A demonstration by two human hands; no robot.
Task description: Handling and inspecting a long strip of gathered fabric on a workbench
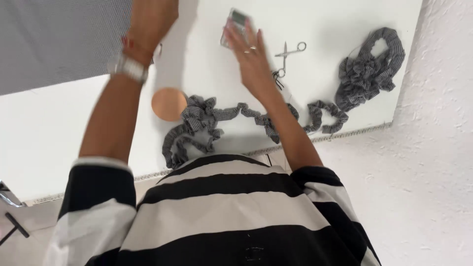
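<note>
I see the white worktop [325, 24] filling most of the view, with a rough white wall [433, 157] on the right and a grey panel [49, 39] at the upper left; my striped shirt [221, 212] blocks the lower part. A long ruffled checked strip [217, 116] trails along the near edge and runs on to a bunched heap [369, 64] of the same cloth by the far right corner; a copper disc [168, 104] lies just beside the strip's left end; scissors [289, 51] lie between the heap and my right arm.

The left hand [152, 15] is raised and cut off by the top of the frame; a watch [129, 66] sits on its wrist; whether that hand is wide or closed I cannot tell. The right hand [249, 51] is stretched out with fingers wide and flat, the tips on a small clear device [236, 22] that lies far back on the worktop; it is touching, not gripping.

I judge the step in hand to be the reach for that device; taking it would call for the fingers to curl round its long sides, as it lies flat.

Room is fair: bare worktop lies around the device and left of the disc; the scissors sit near the right wrist, and the strip lies close to the near edge under the forearm, so a low pull back could drag it.
</note>
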